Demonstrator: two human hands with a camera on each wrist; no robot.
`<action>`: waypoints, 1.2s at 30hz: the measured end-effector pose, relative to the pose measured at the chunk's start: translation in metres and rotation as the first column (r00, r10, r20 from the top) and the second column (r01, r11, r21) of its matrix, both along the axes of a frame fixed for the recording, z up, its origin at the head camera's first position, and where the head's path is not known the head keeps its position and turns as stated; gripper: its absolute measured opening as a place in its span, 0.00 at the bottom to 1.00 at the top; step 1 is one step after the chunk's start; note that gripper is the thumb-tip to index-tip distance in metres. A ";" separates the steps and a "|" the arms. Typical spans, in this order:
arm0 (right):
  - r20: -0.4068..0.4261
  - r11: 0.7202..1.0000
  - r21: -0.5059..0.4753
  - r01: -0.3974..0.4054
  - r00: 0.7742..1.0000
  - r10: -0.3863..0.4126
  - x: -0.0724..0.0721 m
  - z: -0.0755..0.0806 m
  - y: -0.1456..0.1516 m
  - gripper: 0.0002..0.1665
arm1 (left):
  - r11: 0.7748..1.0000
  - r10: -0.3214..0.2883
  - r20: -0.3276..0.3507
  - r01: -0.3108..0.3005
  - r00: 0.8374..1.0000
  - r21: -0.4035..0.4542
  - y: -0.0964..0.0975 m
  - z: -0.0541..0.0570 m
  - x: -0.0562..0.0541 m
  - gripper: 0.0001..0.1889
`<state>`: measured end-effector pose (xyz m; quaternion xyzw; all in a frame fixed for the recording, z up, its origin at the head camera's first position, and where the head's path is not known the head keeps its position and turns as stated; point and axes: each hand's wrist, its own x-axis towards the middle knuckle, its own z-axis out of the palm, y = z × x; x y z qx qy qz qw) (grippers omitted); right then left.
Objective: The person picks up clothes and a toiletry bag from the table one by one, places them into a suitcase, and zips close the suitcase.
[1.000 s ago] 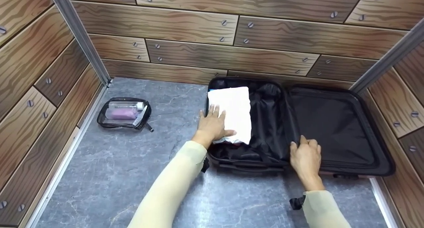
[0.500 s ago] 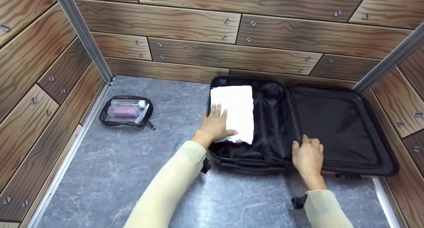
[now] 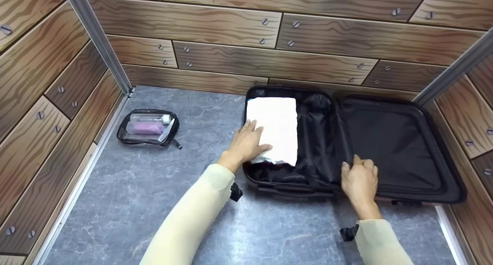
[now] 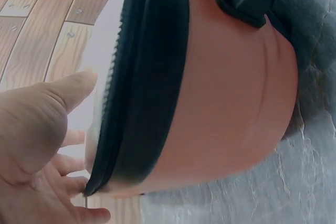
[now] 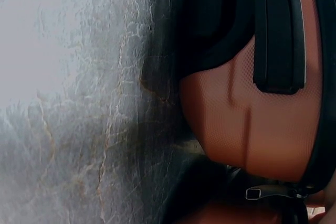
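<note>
Left hand (image 3: 246, 141) lying spread on cloth (image 3: 275, 122), thumb apart. Cloth lying flat inside case (image 3: 317, 122), left half. Right hand (image 3: 361, 180) gripping case's middle rim (image 3: 342, 141), probably steadying. Good pressing likely meaning flat palm, even force, no bunching, edges clearing rim.

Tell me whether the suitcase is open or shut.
Open: the suitcase has its lid swung out to the side, exposing the black lining and a white item inside.
</note>
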<state>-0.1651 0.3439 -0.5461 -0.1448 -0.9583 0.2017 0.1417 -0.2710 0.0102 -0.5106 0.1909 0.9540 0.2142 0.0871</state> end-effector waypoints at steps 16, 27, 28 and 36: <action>0.029 1.000 -0.003 0.004 1.000 -0.004 0.000 0.001 0.001 0.33 | 0.938 0.148 -0.266 -0.050 0.953 0.344 -0.055 -0.007 0.002 0.10; 0.024 1.000 -0.009 0.013 1.000 -0.012 0.000 0.000 0.001 0.33 | 0.884 0.369 -0.301 -0.232 0.879 0.405 -0.128 -0.018 0.004 0.09; 0.026 1.000 -0.009 0.013 1.000 -0.013 0.000 0.000 0.001 0.33 | 0.876 0.396 -0.292 -0.262 0.871 0.406 -0.136 -0.019 0.004 0.09; 0.016 1.000 -0.011 0.016 1.000 -0.016 -0.001 0.000 0.001 0.32 | 0.802 0.572 -0.272 -0.458 0.774 0.383 -0.190 -0.034 0.006 0.10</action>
